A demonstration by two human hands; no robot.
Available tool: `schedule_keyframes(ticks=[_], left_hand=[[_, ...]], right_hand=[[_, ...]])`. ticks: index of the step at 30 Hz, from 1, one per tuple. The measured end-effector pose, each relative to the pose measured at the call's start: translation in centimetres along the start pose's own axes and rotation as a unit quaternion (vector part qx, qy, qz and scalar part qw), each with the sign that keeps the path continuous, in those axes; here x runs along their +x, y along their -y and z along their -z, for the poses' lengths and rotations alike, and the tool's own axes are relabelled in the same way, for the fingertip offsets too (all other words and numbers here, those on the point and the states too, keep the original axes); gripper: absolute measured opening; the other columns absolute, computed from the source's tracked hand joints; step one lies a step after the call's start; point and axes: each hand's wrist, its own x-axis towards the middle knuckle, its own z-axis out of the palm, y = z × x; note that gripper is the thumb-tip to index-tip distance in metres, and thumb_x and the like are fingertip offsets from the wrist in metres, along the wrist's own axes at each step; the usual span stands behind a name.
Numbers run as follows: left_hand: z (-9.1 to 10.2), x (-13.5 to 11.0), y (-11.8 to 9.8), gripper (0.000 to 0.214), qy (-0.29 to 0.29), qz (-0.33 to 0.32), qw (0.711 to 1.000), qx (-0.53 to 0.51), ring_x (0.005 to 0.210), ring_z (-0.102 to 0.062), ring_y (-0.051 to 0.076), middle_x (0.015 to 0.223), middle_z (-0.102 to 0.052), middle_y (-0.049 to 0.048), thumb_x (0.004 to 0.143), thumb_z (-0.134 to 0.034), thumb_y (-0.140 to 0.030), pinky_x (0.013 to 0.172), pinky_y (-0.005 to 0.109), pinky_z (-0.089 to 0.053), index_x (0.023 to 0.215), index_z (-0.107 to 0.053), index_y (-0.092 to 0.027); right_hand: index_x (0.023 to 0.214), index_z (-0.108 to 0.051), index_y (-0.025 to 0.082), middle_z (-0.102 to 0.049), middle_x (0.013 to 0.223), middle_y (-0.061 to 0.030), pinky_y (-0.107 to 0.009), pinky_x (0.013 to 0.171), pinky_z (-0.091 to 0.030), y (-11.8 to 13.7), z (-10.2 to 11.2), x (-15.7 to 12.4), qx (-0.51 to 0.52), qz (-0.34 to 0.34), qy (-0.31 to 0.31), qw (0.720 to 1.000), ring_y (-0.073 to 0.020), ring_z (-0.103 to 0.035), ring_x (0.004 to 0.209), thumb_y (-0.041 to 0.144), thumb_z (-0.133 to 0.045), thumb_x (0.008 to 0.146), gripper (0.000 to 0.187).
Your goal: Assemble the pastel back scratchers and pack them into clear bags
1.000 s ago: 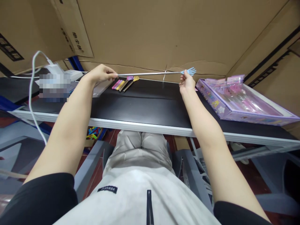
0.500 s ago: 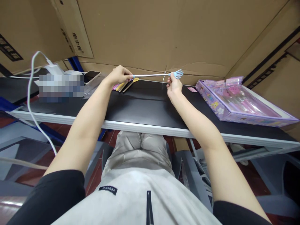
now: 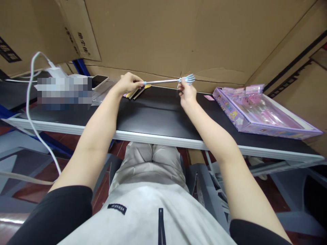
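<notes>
A back scratcher (image 3: 162,81) with a thin silver rod and a light blue hand-shaped head is held level above the table. My left hand (image 3: 130,83) is closed around its left end, where a bit of blue shows at the fingertips. My right hand (image 3: 187,92) pinches it just below the blue claw (image 3: 189,79), whose fingers point right. Beneath and beside my left hand lie several more scratchers, among them one with a yellow claw (image 3: 147,86) and a dark rod. My left hand partly hides them.
On the right lies a purple box (image 3: 240,125) with a clear window and pink items. A small pink card (image 3: 209,97) is beside it. At left are a phone (image 3: 99,81), a clear plastic bag (image 3: 103,93) and a white cable (image 3: 28,102). Cardboard (image 3: 153,34) walls the back.
The blue claw and my right hand have shifted slightly left, and the visible silver rod looks shorter. Both hands keep hold of the back scratcher.
</notes>
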Motion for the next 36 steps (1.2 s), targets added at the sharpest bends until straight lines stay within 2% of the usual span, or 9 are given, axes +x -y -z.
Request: schedule_keyframes(ticks=[3,7,13,18,20,24,27,30,36], left_hand=[[1.4,-0.5,1.1,0.013,-0.036,0.022,0.999,0.029,0.113,-0.071,0.035,0.085,-0.08,0.0049,0.089,-0.076,-0.033,0.123,0.057,-0.034,0.092,-0.081,-0.021],[1.9,-0.5,2.2,0.012,-0.047,0.025,0.998,0.043,0.115,-0.07,0.036,0.08,-0.078,0.003,0.091,-0.076,-0.034,0.129,0.059,-0.024,0.094,-0.081,-0.023],[2.4,-0.3,2.8,0.015,-0.03,0.038,0.997,0.055,0.117,-0.068,0.035,0.075,-0.075,0.0032,0.088,-0.079,-0.031,0.126,0.053,-0.03,0.098,-0.08,-0.02],[1.5,-0.3,1.3,0.014,-0.013,0.028,0.999,0.031,0.113,-0.07,0.037,0.07,-0.072,0.0051,0.084,-0.079,-0.03,0.119,0.051,-0.039,0.093,-0.082,-0.021],[0.4,-0.3,0.0,0.014,-0.008,0.021,0.999,0.028,0.109,-0.07,0.035,0.07,-0.073,0.0061,0.083,-0.079,-0.027,0.117,0.05,-0.041,0.094,-0.082,-0.019],[-1.9,-0.4,-2.2,0.014,-0.005,0.003,1.0,0.027,0.11,-0.071,0.035,0.078,-0.078,0.0102,0.086,-0.077,-0.028,0.114,0.049,-0.044,0.095,-0.083,-0.019],[-3.2,-0.6,-3.2,0.009,0.01,-0.011,1.0,0.021,0.109,-0.071,0.035,0.075,-0.076,0.0097,0.086,-0.077,-0.027,0.114,0.048,-0.046,0.089,-0.081,-0.019],[-4.0,-0.6,-3.8,0.007,0.021,-0.015,1.0,0.014,0.104,-0.072,0.033,0.071,-0.072,0.0081,0.087,-0.076,-0.025,0.113,0.046,-0.048,0.084,-0.079,-0.019],[-5.3,-0.6,-3.8,0.01,0.023,0.01,0.998,-0.055,0.086,-0.071,0.026,0.073,-0.071,0.0058,0.092,-0.076,-0.026,0.094,0.041,-0.056,0.084,-0.073,-0.02]], right_hand=[[0.081,-0.061,0.016,-0.057,0.065,0.0073,-0.016,0.051,-0.027,2.2,1.9,1.6,0.066,-0.015,-0.061,0.996,-0.0017,-0.049,0.059,0.018,-0.065,0.114,0.034],[0.076,-0.057,0.017,-0.054,0.06,0.0079,-0.017,0.048,-0.024,3.7,4.3,3.8,0.09,-0.008,-0.136,0.987,-0.0018,-0.046,0.057,0.019,-0.068,0.113,0.039],[0.075,-0.054,0.02,-0.054,0.065,0.0072,-0.019,0.05,-0.028,2.9,5.7,5.0,0.08,-0.002,-0.17,0.982,-0.0027,-0.049,0.061,0.024,-0.067,0.114,0.041],[0.079,-0.057,0.019,-0.054,0.066,0.0076,-0.02,0.053,-0.028,1.0,3.0,3.2,0.052,-0.015,-0.119,0.991,-0.0037,-0.05,0.061,0.024,-0.066,0.115,0.037],[0.08,-0.059,0.019,-0.057,0.066,0.0079,-0.021,0.054,-0.03,0.0,1.2,1.8,0.038,-0.021,-0.065,0.997,-0.0056,-0.053,0.061,0.024,-0.074,0.11,0.034],[0.075,-0.056,0.021,-0.056,0.064,0.0086,-0.019,0.052,-0.031,-2.0,-1.1,-0.2,-0.004,-0.009,-0.014,1.0,-0.0071,-0.053,0.06,0.033,-0.091,0.095,0.042],[0.075,-0.055,0.024,-0.055,0.063,0.0085,-0.02,0.051,-0.034,-2.9,-1.2,-0.3,-0.049,0.007,0.023,0.999,-0.0085,-0.055,0.059,0.046,-0.094,0.089,0.047],[0.076,-0.056,0.024,-0.054,0.061,0.0083,-0.02,0.051,-0.037,-3.0,-1.1,0.1,-0.061,-0.009,0.024,0.998,-0.0093,-0.056,0.058,0.052,-0.092,0.089,0.047],[0.088,-0.059,0.024,-0.07,0.078,0.0039,-0.016,0.054,-0.042,-3.1,-1.7,-0.9,-0.053,-0.036,0.057,0.996,-0.0102,-0.068,0.068,0.055,-0.089,0.095,0.043]])
